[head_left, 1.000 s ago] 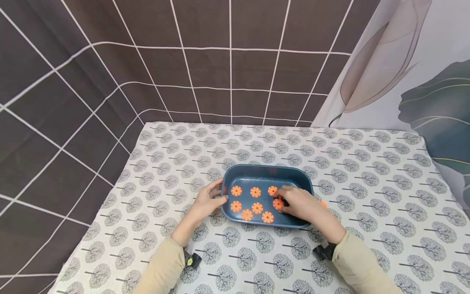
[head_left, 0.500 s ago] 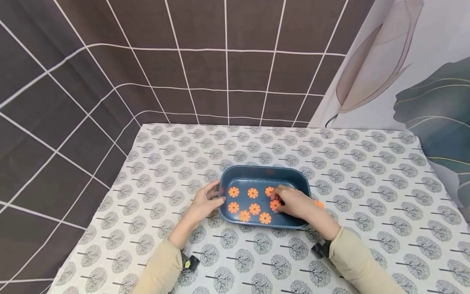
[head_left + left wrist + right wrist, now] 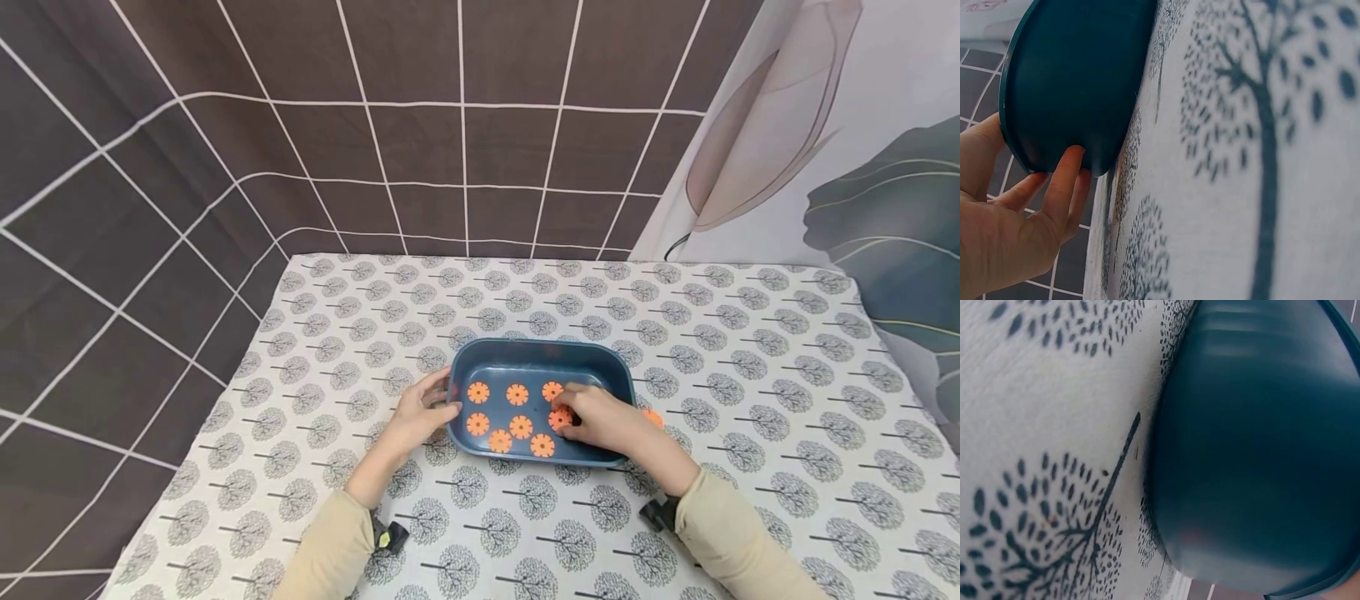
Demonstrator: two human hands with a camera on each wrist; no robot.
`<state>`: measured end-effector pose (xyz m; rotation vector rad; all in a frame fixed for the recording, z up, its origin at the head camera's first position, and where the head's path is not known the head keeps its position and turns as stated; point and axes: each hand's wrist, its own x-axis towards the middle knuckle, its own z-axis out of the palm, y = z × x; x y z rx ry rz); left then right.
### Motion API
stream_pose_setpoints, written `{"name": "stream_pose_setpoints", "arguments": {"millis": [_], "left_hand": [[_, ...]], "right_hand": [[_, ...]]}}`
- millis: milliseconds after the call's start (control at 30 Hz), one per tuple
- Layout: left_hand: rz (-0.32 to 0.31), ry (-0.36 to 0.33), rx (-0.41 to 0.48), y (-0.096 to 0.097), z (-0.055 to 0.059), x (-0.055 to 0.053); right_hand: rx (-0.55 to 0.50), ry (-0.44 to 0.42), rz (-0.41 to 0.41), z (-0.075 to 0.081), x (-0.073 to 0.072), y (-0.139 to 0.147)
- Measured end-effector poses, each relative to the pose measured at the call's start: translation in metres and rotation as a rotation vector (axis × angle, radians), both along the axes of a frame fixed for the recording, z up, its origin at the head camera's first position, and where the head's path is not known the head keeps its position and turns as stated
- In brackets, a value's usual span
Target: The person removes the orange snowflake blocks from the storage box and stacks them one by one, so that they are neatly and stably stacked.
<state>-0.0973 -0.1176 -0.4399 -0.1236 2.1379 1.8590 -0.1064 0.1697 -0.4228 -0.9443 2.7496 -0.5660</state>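
Observation:
A dark blue plastic basin (image 3: pixel 540 352) sits on the cloth with several orange notched discs (image 3: pixel 517 394) lying flat on its floor. My left hand (image 3: pixel 415 418) holds the basin's left end. In the left wrist view, that thumb is at the rim and the fingers lie against the outer wall (image 3: pixel 1079 75). Reaching over the right side, my right hand (image 3: pixel 603 417) has its fingers curled down at one orange disc (image 3: pixel 558 418), partly covered by them. Another disc (image 3: pixel 552 390) lies just beyond the fingertips. The right wrist view shows mostly the basin's outer wall (image 3: pixel 1254 444).
One more orange disc (image 3: pixel 653 416) shows outside the basin, behind my right forearm. The tree-print cloth (image 3: pixel 750 367) covers the whole table. A dark curtain with white grid lines (image 3: pixel 405 142) hangs along the back and left; a pale leaf-print curtain (image 3: pixel 780 167) hangs at the right.
The disc under my right fingers has shifted slightly left relative to the others. My left hand keeps its place on the basin. The head view has shifted a little.

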Motion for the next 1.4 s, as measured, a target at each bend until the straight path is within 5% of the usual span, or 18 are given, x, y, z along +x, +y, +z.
{"name": "stream_pose_setpoints", "arguments": {"millis": [467,767,1133,1400], "left_hand": [[-0.017,0.005,-0.015,-0.001,-0.001,-0.001],[-0.017,0.013,-0.019,-0.001,0.000,-0.003],[-0.011,-0.010,-0.029,-0.002,0.001,-0.001],[-0.022,-0.010,-0.031,-0.001,0.003,-0.001]], "right_hand": [[-0.164,0.158,0.084,0.004,0.000,0.010],[-0.214,0.201,-0.023,0.020,0.008,0.031],[-0.315,0.325,-0.077,0.015,0.015,0.059],[-0.295,0.318,-0.153,0.023,0.021,0.078]]}}
